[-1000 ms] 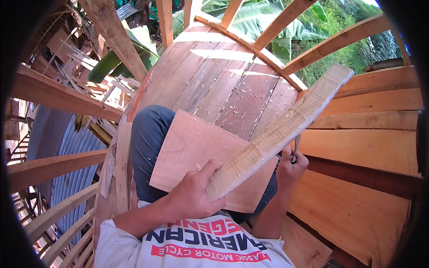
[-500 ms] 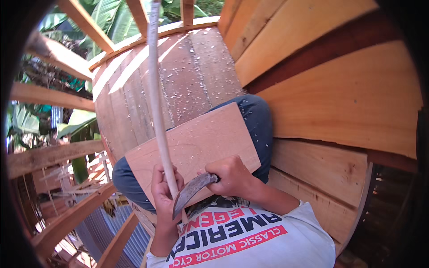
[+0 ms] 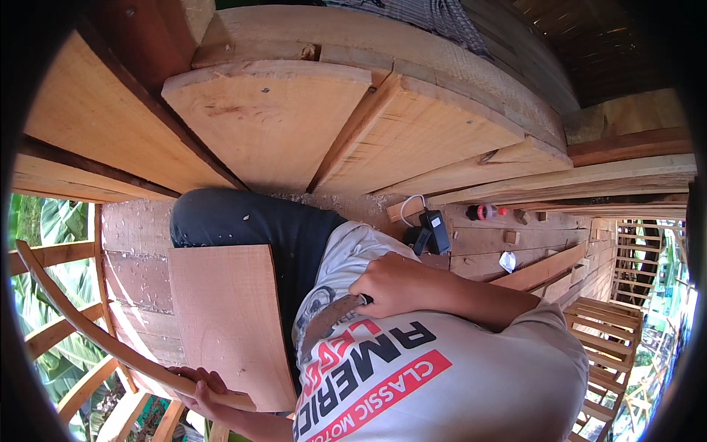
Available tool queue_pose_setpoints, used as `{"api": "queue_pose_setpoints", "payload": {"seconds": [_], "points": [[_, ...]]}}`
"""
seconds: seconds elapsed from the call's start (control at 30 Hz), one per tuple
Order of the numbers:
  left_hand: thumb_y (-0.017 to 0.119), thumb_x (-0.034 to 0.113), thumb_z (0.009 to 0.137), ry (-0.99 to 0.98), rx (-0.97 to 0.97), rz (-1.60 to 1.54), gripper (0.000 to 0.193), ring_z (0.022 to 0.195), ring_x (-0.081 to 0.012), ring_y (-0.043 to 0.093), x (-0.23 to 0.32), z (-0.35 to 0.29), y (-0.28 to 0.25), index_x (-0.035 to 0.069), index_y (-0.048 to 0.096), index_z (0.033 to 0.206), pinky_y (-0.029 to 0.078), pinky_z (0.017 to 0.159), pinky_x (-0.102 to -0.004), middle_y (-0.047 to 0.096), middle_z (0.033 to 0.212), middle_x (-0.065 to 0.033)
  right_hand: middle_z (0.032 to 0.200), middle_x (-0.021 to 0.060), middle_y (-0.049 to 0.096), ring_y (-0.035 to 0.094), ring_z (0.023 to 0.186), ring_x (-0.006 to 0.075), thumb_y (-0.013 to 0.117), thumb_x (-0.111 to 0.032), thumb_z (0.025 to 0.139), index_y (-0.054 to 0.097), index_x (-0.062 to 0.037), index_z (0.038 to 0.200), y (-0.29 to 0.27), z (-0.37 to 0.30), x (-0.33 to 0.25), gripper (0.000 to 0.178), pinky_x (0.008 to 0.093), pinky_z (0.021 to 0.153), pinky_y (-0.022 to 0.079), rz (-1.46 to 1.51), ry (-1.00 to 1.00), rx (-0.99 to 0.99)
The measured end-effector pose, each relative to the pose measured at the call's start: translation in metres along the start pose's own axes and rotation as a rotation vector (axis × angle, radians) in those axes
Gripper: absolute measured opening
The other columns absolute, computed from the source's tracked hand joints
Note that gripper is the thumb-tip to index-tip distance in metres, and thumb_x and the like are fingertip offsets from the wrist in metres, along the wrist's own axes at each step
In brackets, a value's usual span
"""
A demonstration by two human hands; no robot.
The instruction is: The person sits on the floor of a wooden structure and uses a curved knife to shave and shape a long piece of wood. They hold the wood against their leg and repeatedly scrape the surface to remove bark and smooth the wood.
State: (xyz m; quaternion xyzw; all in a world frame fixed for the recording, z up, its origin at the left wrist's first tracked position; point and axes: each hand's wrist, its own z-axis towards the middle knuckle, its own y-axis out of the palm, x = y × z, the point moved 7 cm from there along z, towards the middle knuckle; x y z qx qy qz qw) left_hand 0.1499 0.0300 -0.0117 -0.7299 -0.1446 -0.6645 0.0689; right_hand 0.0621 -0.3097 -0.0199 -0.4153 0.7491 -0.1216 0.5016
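A long, pale, peeled wooden stick [image 3: 118, 346] rests in my left hand [image 3: 202, 390], whose fingers wrap it near its lower end. From there it runs up and away to the left. My right hand [image 3: 390, 283] grips a knife with a curved, dark blade [image 3: 328, 320]; the fist hides most of the handle. The blade lies in front of my shirt, apart from the stick. A flat, reddish-brown wooden board [image 3: 232, 317] sits across my lap, its lower corner close to the stick's end.
Plank walls [image 3: 272, 125] rise beside my bent knee. Wood shavings dot the plank floor [image 3: 136, 272]. A black power adapter [image 3: 434, 230] with a white cable, a bottle with dark red contents [image 3: 482, 211] and wood offcuts [image 3: 512, 236] lie behind me. Slatted railings [image 3: 81, 390] border the left.
The view has turned to the right, showing the wall and the floor behind me. The knife and stick, close together before, are now apart, each still in the same hand.
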Motion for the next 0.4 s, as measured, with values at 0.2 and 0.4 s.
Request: {"api": "queue_pose_setpoints", "payload": {"seconds": [0.2, 0.4], "points": [[0.061, 0.006, 0.07, -0.02, -0.083, -0.113, 0.059, 0.045, -0.0088, 0.04, -0.011, -0.007, 0.021, 0.0, 0.042, 0.126, 0.034, 0.033, -0.0212, 0.051, 0.079, -0.0056, 0.065, 0.0152, 0.063, 0.065, 0.065, 0.0335, 0.069, -0.022, 0.076, 0.068, -0.0065, 0.078, -0.018, 0.066, -0.039, 0.016, 0.0425, 0.059, 0.051, 0.007, -0.355, 0.083], [0.071, 0.015, 0.071, -0.123, 0.09, -0.23, 0.057, 0.059, -0.0099, 0.05, -0.013, -0.065, -0.009, 0.006, 0.042, 0.12, 0.038, 0.046, -0.0206, 0.054, 0.085, -0.0036, 0.064, 0.0135, 0.065, 0.067, 0.062, 0.03, 0.071, -0.028, 0.075, 0.071, -0.0096, 0.077, -0.003, 0.135, -0.154, 0.019, 0.0405, 0.06, 0.053, -0.079, -0.776, 0.06]]}}
